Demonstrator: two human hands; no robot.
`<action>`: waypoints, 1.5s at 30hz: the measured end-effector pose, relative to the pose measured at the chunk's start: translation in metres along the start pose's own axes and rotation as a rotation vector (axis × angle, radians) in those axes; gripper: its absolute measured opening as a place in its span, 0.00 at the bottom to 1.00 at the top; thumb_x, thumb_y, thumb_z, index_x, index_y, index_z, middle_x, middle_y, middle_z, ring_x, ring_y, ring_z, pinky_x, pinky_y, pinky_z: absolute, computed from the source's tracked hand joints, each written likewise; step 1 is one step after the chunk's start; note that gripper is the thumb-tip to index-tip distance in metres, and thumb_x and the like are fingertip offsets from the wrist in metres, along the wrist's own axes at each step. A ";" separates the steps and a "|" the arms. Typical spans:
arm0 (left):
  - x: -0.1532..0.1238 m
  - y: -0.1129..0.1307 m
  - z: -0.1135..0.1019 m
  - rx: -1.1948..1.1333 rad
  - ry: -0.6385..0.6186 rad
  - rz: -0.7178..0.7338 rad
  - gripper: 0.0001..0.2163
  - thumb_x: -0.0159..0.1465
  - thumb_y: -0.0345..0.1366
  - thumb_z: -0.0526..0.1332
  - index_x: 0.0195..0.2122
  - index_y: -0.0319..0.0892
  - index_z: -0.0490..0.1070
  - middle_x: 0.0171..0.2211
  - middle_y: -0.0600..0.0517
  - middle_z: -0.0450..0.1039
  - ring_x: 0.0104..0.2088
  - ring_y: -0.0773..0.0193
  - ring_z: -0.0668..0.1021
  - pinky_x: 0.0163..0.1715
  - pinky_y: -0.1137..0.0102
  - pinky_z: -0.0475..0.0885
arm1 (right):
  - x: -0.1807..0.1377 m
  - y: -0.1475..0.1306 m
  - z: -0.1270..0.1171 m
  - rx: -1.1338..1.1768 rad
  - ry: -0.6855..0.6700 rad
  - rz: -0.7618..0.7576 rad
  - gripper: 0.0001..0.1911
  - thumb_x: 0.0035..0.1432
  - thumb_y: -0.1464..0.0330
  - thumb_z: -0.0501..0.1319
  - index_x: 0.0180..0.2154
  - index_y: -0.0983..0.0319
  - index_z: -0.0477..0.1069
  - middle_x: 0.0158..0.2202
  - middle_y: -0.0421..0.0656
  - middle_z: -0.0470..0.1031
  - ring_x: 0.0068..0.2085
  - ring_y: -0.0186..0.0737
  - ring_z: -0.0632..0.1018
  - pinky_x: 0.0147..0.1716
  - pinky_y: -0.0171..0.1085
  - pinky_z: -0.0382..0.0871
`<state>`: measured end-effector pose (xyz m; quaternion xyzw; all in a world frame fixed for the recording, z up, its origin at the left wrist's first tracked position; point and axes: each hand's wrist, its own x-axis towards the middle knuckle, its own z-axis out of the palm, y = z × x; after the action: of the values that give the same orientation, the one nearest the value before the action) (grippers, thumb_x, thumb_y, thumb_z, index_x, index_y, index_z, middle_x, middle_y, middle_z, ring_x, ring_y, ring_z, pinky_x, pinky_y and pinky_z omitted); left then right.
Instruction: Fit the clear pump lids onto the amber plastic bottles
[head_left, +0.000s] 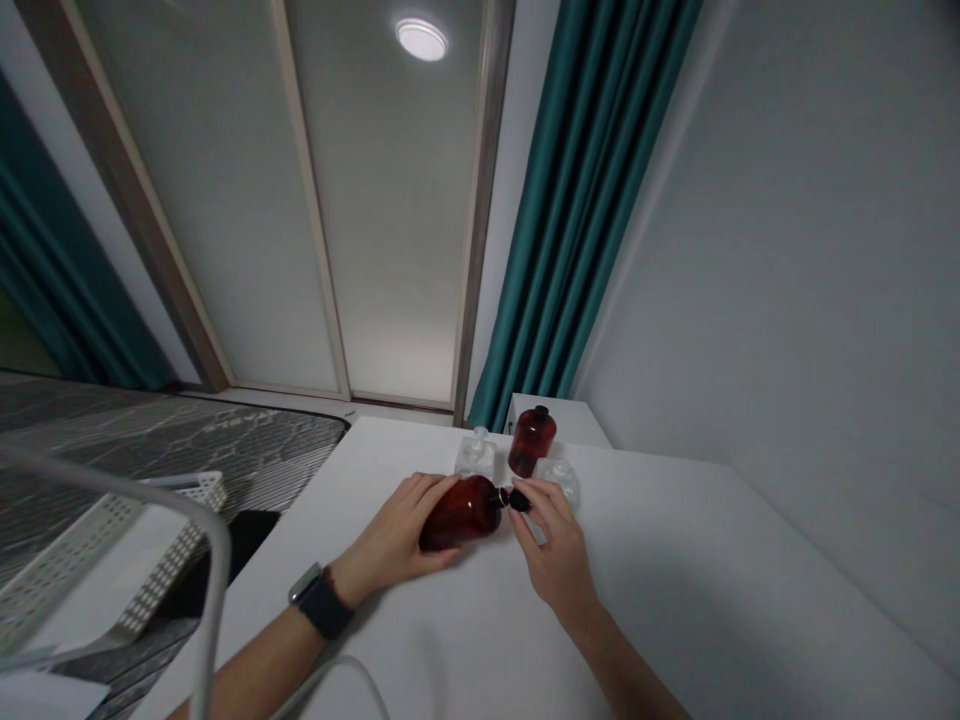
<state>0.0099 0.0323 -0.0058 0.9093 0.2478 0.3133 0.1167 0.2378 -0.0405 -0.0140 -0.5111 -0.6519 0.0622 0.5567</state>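
A dark red-brown bottle (466, 512) lies tilted on its side over the white table, its neck pointing right. My left hand (401, 530), with a watch on the wrist, is wrapped round the bottle's body. At the bottle's mouth, my right hand (551, 545) pinches a small black cap (518, 500) between thumb and fingers. The cap is right beside the neck; whether they touch is hard to make out. Just behind stand a second red-brown bottle (532, 440) with a black top, a clear bottle (475, 455) and another clear item (559, 478), partly hidden by my right hand.
The white table (675, 600) reaches to the wall on the right. A white perforated basket (112, 570) sits low at the left, with a pale curved tube (217, 580) in front. A white cabinet (581, 420) stands behind the table, near the teal curtain (574, 220).
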 end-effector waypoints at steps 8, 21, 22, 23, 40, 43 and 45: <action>-0.001 -0.001 0.001 -0.013 -0.023 0.001 0.38 0.56 0.36 0.69 0.65 0.46 0.52 0.55 0.43 0.68 0.51 0.49 0.72 0.52 0.55 0.70 | 0.004 -0.001 -0.005 -0.015 0.075 0.081 0.09 0.58 0.67 0.64 0.42 0.58 0.75 0.39 0.44 0.72 0.38 0.42 0.76 0.41 0.43 0.74; 0.001 0.002 -0.001 0.017 -0.079 0.009 0.38 0.57 0.36 0.69 0.65 0.45 0.51 0.56 0.43 0.67 0.51 0.49 0.71 0.53 0.55 0.69 | 0.003 -0.001 0.000 0.396 0.094 0.304 0.10 0.61 0.64 0.61 0.45 0.57 0.70 0.41 0.44 0.75 0.41 0.40 0.79 0.42 0.40 0.75; 0.001 0.002 -0.001 0.018 -0.082 0.008 0.38 0.56 0.36 0.69 0.65 0.45 0.50 0.56 0.43 0.67 0.51 0.49 0.71 0.53 0.55 0.68 | 0.004 -0.003 -0.001 0.419 0.092 0.306 0.08 0.60 0.64 0.62 0.43 0.57 0.70 0.41 0.44 0.76 0.40 0.40 0.79 0.42 0.40 0.75; 0.001 0.002 -0.001 0.018 -0.084 0.007 0.38 0.56 0.36 0.69 0.65 0.45 0.50 0.56 0.43 0.67 0.51 0.50 0.70 0.53 0.55 0.69 | 0.005 -0.004 -0.001 0.445 0.089 0.305 0.07 0.60 0.65 0.62 0.40 0.57 0.70 0.40 0.44 0.76 0.40 0.40 0.79 0.41 0.40 0.76; 0.004 0.001 -0.005 0.080 -0.076 0.066 0.39 0.54 0.33 0.67 0.65 0.42 0.49 0.53 0.42 0.68 0.49 0.49 0.70 0.50 0.55 0.69 | 0.007 -0.009 -0.010 0.045 -0.163 -0.070 0.14 0.63 0.73 0.58 0.50 0.56 0.72 0.45 0.45 0.78 0.47 0.44 0.77 0.50 0.44 0.69; 0.003 0.002 -0.008 0.135 -0.093 0.086 0.38 0.53 0.33 0.66 0.64 0.41 0.52 0.51 0.42 0.70 0.48 0.49 0.71 0.49 0.55 0.69 | 0.007 -0.008 -0.008 0.024 -0.159 -0.019 0.07 0.61 0.71 0.60 0.42 0.58 0.73 0.38 0.43 0.78 0.40 0.43 0.77 0.43 0.42 0.70; 0.003 0.004 -0.008 0.166 -0.100 0.105 0.37 0.53 0.32 0.66 0.64 0.40 0.53 0.51 0.42 0.70 0.48 0.49 0.71 0.49 0.55 0.69 | 0.006 -0.007 -0.005 0.018 -0.134 0.049 0.02 0.59 0.70 0.61 0.36 0.59 0.71 0.33 0.42 0.75 0.36 0.42 0.76 0.38 0.40 0.70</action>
<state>0.0084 0.0309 0.0035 0.9420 0.2189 0.2517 0.0366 0.2384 -0.0419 -0.0032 -0.5167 -0.6744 0.1157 0.5146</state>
